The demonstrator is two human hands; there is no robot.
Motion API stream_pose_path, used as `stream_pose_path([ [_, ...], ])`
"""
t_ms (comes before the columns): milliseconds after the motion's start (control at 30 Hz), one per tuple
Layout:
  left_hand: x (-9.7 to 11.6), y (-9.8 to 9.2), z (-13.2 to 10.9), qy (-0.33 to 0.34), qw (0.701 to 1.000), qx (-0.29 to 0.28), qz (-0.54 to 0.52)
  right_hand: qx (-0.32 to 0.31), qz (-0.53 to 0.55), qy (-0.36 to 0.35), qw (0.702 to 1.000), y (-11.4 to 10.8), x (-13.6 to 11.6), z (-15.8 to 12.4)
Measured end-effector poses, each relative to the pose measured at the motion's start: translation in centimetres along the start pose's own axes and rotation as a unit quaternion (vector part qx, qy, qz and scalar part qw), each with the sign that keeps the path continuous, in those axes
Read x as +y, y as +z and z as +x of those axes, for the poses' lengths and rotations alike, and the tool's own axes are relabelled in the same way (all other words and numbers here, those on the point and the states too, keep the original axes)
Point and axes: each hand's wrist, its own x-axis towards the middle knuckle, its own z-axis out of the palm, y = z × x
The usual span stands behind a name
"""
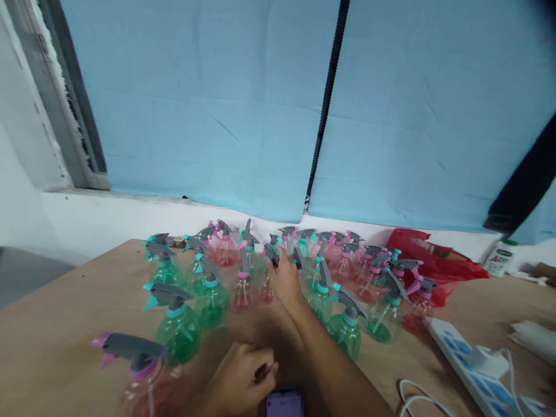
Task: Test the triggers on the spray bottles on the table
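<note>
Many spray bottles with grey trigger heads stand in a loose group on the wooden table. My right hand (284,275) reaches into the middle, with its fingers closed around the grey head of a pink spray bottle (268,289). Most of its fingertips are hidden. My left hand (243,373) is curled near the front edge, with nothing visible in it. Close to its left stand a pink-collared spray bottle (145,382) and a green spray bottle (179,333). Another green spray bottle (345,335) stands right of my right forearm. A phone (284,403) lies below, between my arms.
A red plastic bag (434,260) lies behind the bottles at the right. Beyond it is a white bottle with a green cap (499,259). A power strip (464,368) with a plug and white cable (423,397) lies front right. Blue curtains (208,104) hang behind the table.
</note>
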Motion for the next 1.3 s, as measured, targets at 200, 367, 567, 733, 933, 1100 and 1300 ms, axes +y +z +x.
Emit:
stream_pose_path([
  [200, 0.4, -0.3, 0.1, 0.01, 1.0, 0.003, 0.0, 0.005, -0.028, -0.007, 1.0, -1.1, -0.4, -1.2],
  [367, 0.4, -0.4, 0.1, 0.012, 1.0, 0.0, 0.006, 0.024, 0.018, -0.023, 0.999, -2.4, -0.6, -2.0],
  [567, 0.2, -0.2, 0.0, 0.006, 1.0, 0.004, 0.008, 0.065, 0.056, -0.04, 0.996, -3.0, -0.2, -3.4],
  [733, 0.1, -0.2, 0.0, 0.004, 1.0, 0.005, 0.017, 0.088, 0.126, -0.026, 0.988, -3.2, 0.1, -4.8],
  [933, 0.5, -0.6, 0.2, 0.002, 1.0, -0.001, 0.01, 0.037, 0.224, 0.005, 0.974, -2.3, 1.1, -4.7],
  [1100, 0.7, -0.8, 0.2, -0.001, 1.0, 0.0, 0.021, -0.099, 0.294, 0.041, 0.95, -2.4, 1.2, -3.8],
  [1300, 0.5, -0.7, 0.2, 0.008, 1.0, 0.008, 0.016, -0.217, 0.368, 0.075, 0.901, -3.4, -0.3, -3.3],
])
